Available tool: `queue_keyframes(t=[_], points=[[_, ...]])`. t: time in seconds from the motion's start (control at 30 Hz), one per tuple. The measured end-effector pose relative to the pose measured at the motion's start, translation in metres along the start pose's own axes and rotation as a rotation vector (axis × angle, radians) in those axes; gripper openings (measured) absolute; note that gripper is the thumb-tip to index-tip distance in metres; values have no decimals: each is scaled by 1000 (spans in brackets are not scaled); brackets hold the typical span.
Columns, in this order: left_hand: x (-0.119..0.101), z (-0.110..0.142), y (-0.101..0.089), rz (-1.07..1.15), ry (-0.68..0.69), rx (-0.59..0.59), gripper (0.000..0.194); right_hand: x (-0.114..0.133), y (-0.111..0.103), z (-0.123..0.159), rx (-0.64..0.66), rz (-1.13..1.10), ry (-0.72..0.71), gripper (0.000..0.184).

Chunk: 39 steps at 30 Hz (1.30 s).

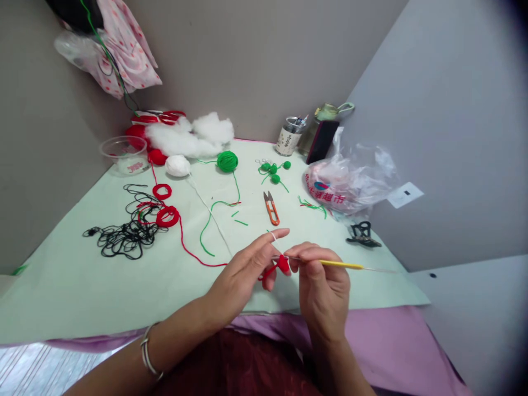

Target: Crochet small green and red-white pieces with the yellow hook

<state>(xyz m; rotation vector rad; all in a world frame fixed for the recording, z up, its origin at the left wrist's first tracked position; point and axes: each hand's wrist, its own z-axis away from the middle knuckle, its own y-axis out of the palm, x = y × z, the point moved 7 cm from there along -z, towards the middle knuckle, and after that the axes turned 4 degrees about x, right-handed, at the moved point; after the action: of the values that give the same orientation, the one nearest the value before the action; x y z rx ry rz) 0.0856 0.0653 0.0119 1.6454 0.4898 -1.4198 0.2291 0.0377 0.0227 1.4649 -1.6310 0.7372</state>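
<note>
My left hand (247, 267) pinches a small piece of red crochet (282, 263), with white yarn looped over its raised index finger. My right hand (324, 280) grips a crochet hook (340, 264) by its yellow handle, and the metal end meets the red piece. A red strand (202, 259) runs from under my left hand to red yarn rings (167, 216) at the left. White yarn leads back to a white yarn ball (177, 165). Beyond my hands lie orange thread snips (271, 209).
Black cord (134, 231) lies tangled at left, near a clear plastic tub (124, 157). White stuffing (185, 137) and a green yarn ball (227, 161) are at the back. Small green balls (274, 169), a pen tin (290, 136), a phone (322, 142), a plastic bag (350, 181) and a hair claw (363, 235) stand rightward.
</note>
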Motion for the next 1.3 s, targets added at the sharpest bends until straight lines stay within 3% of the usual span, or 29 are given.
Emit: queue_keyframes(t=[0.1,0.3,0.47,0.67,0.8,0.9,1.0,1.1,1.3], points=[[3,-1,4,57,-4,31,60,-1,0,-1,-3,-1,15,16],[7,-2,2,107,37,-34,50,1,0,-4,-6,-20,29,21],[11,-3,4,110,-14,-38,49,4,5,-7,39,-135,27,14],[-5,3,-7,-100,34,-88,40,7,11,-7,198,-199,55,16],[-25,9,-15,-359,187,-151,34,16,9,-4,189,-8,-7,16],[-40,13,-12,-599,432,-175,32,26,9,-1,162,143,-103,18],[-47,18,-10,-705,625,-215,29,32,11,1,146,248,-163,21],[-43,21,-14,-639,639,-287,23,35,11,4,114,332,-220,26],[-24,17,-21,-211,434,-349,17,36,17,14,95,468,-361,30]])
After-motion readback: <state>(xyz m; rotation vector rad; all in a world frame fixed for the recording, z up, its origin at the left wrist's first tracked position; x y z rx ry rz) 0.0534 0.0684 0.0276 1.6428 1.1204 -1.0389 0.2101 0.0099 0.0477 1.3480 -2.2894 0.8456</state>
